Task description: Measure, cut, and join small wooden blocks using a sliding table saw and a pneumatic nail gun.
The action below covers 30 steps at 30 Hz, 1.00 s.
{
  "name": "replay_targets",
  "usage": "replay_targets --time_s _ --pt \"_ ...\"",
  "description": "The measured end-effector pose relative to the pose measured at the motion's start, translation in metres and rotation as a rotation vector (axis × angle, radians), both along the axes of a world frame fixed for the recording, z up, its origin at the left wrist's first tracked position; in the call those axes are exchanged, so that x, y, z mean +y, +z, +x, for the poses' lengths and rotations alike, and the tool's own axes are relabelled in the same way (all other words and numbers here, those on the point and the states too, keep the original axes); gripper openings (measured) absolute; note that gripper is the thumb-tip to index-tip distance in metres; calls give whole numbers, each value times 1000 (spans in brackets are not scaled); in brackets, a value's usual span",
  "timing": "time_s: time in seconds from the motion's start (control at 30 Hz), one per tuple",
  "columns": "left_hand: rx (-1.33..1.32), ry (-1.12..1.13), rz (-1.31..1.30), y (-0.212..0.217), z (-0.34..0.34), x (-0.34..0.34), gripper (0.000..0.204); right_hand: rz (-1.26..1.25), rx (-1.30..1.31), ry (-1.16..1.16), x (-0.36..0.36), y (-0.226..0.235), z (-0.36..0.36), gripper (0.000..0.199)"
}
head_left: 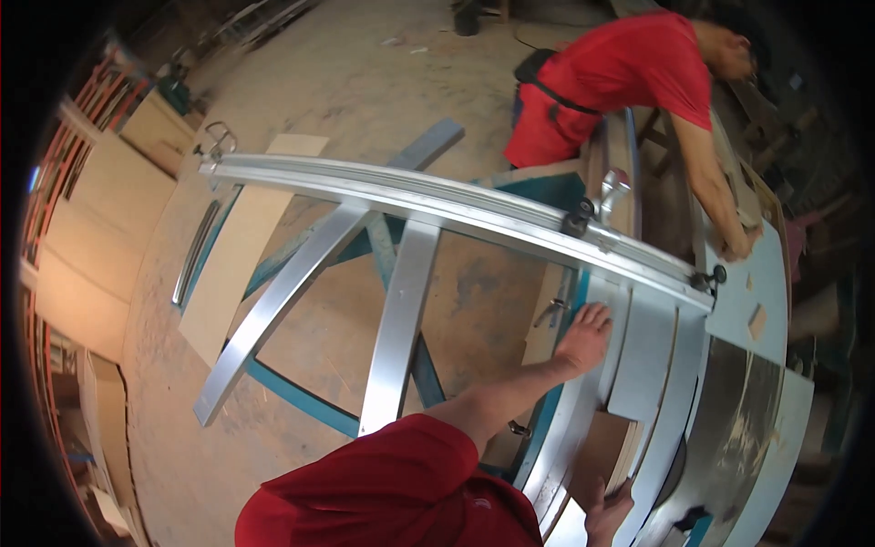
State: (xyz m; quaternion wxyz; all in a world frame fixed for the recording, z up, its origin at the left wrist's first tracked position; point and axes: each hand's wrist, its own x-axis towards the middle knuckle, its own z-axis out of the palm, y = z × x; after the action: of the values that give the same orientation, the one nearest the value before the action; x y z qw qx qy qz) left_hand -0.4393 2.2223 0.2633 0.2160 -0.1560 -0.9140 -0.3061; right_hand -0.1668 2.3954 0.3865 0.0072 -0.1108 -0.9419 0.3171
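Note:
My left hand (585,339) lies palm down on the silver sliding table (597,378) of a panel saw, its fingers stretched forward and nothing held. Close to the lower edge, my right hand (609,512) grips the near end of a brown wooden board (602,447), thumb and fingers on either side; some of the fingers are hidden. Pale layered edges show along the board's right side. Ahead of my left hand, a long aluminium crosscut fence (437,196) spans the saw's frame, with a clamp-like stop (612,187) on it.
A co-worker in red (629,77) bends over the machine's far right, one hand (740,242) at the pale blue tabletop (752,292). Wood scraps (756,322) lie there. Metal support arms (401,319) and a teal frame (301,398) extend left. Panels (100,232) lean at the far left.

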Motion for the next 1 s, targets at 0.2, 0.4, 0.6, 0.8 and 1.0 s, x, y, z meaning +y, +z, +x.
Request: replay_targets --time_s 0.2,0.4,0.6,0.8,1.0 --pt "-11 40 -7 10 15 -1 30 5 101 -51 3 -9 10 56" --pt "-22 29 -58 10 12 4 31 34 141 -56 7 -18 10 56" --pt "-111 -19 -3 11 6 -15 32 -5 115 5 22 -38 3 49" --pt "-92 -79 45 13 5 -2 31 -26 78 -93 -1 -3 3 42" --pt "-72 -44 64 9 10 -4 33 -4 33 -86 0 -4 6 41"
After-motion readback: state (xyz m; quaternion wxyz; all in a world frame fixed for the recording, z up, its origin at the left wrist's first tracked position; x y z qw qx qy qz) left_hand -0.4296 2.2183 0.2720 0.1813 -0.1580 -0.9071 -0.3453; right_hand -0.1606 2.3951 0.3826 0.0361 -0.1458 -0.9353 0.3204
